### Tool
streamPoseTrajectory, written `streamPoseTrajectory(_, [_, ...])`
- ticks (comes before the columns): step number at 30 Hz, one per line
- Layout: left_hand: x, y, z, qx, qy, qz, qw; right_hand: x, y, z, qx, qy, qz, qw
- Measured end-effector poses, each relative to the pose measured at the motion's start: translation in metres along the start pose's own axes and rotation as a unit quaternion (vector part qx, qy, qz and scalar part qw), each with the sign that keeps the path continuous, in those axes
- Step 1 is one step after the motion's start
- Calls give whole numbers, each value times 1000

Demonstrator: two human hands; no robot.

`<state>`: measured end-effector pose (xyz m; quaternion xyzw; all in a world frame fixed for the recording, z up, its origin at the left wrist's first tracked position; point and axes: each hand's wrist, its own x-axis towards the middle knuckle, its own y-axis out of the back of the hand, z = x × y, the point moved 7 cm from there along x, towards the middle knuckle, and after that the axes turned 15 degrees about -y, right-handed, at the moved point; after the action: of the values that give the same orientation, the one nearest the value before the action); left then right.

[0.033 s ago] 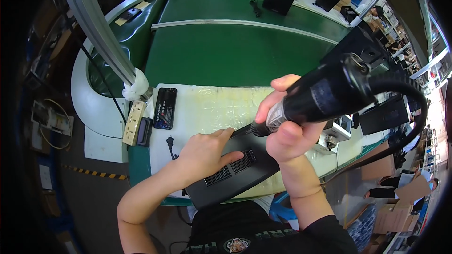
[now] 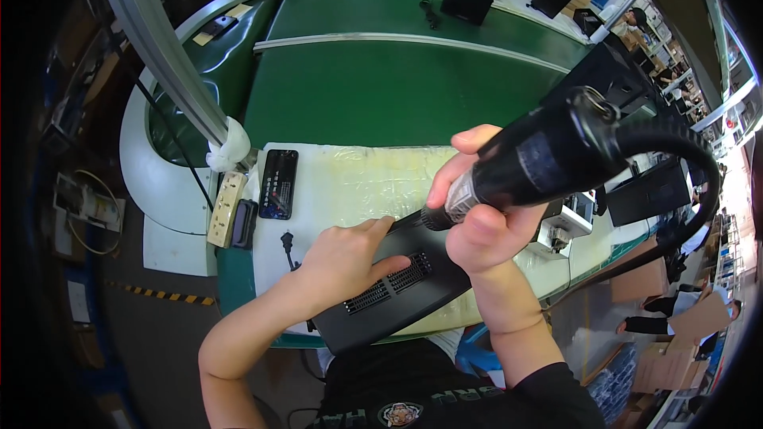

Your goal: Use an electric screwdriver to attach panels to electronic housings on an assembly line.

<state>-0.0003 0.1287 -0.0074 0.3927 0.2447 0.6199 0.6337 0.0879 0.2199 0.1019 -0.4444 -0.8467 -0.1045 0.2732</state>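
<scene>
The right hand (image 2: 485, 226) is clenched around the black cylindrical electric screwdriver (image 2: 540, 163), its tip meeting the flat black vented plastic device casing (image 2: 397, 286). The left hand (image 2: 346, 258) presses flat on the casing, fingers loosely spread and grasping nothing. The casing lies on the white padded mat (image 2: 358, 183) at the desk's near edge. It appears rigid, light and smooth-faced: steady it by the edges, clear of the vent slots.

A green conveyor belt (image 2: 397, 87) curves across the upper view, a white divider strip (image 2: 413, 40) along it. On the white padded tabletop (image 2: 350, 183) — a black phone-like device (image 2: 279, 183); left of it, a beige power strip (image 2: 225, 208) and a black plug (image 2: 288, 240). A grey metal post (image 2: 163, 52) rises at left.
</scene>
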Motion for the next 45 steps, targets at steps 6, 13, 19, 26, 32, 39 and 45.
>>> streamPoseTrajectory(6, [-1,6,8,12,-8,0,1000,-2,-2,3,89,-10,-12,996])
streamPoseTrajectory(13, [-15,38,14,10,20,190,982,12,91,-42,-23,17,1,1000])
streamPoseTrajectory(19, [-134,-14,-37,-266,79,454,847,-57,242,-66,-264,171,382,869])
streamPoseTrajectory(26, [-112,-45,-22,-340,151,473,799,-103,326,5,-334,153,403,839])
streamPoseTrajectory(32, [-106,-49,-2,-247,154,506,812,-109,299,36,-278,26,356,892])
streamPoseTrajectory(39, [-76,-63,10,-397,147,452,785,-74,170,-76,58,32,251,966])
streamPoseTrajectory(45, [-84,-65,1,-355,96,476,799,-49,47,-77,145,56,154,976])
